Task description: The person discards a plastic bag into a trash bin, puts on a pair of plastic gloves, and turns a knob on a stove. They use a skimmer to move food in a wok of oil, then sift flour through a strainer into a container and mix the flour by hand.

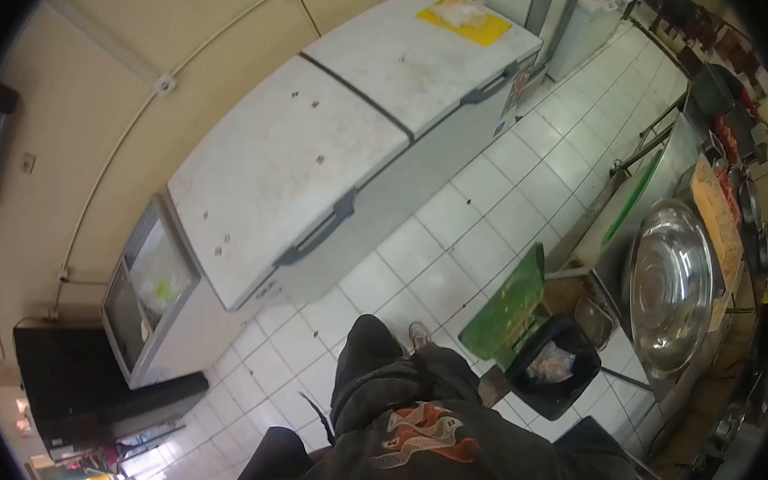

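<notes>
Neither of my hands shows in the head view. A dark sweatshirt [493, 456] with an orange and white print fills the bottom middle, its sleeves running down out of sight. Below the torso, a shoe [418, 336] stands on the white tiled floor [381, 280]. To the right of my legs is a black bin [552, 396] with crumpled waste inside, next to a green board [509, 309] with residue on it. A large shiny metal basin [672, 285] rests on the counter at the right.
A long white chest freezer [273, 159] runs along the wall, with a yellow sheet [486, 31] at its far end. A smaller glass-topped freezer [153, 287] and a black cabinet [75, 378] stand at the left. Tiled floor stretches between freezer and counter.
</notes>
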A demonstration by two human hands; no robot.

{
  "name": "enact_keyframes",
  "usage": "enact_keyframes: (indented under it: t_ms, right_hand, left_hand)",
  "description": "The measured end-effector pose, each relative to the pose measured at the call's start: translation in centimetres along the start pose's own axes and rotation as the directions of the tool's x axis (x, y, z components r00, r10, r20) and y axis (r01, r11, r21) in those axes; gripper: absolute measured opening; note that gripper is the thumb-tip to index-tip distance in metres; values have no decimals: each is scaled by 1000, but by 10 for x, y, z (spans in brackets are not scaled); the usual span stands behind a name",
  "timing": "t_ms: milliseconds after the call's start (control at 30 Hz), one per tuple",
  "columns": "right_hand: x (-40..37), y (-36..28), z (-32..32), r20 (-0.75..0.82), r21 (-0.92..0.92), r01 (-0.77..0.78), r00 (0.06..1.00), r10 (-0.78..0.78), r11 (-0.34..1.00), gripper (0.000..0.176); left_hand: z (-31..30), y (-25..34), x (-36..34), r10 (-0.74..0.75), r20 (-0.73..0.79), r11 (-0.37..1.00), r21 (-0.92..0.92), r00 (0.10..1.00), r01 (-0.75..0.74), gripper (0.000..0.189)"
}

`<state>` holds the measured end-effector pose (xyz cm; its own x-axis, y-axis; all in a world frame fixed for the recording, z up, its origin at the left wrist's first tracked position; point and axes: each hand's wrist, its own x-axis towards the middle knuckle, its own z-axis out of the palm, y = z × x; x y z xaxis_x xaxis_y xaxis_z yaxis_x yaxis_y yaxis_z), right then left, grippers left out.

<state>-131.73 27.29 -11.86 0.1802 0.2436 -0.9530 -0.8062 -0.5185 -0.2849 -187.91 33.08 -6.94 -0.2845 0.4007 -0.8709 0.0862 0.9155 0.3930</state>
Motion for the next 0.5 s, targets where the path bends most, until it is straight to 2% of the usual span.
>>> enact_keyframes:
  t_ms: [133,300,400,500]
  right_hand:
    - [31,-62,108,25,-38,55,998,-54,998,53]
    - [58,-124,210,9,-38,38,999,-38,999,60]
    - [73,-156,265,23,-9,-56,998,56,998,65]
    - [102,-200,311,58,9,-170,984,169,985,69]
  left_hand:
    - [14,90,49,-38,111,999,5,993,37,42]
    - [38,198,96,-71,282,995,-51,957,89,43]
    - [50,261,119,-144,421,977,-82,895,196,43]
    - [65,327,142,-241,575,934,-81,782,347,44]
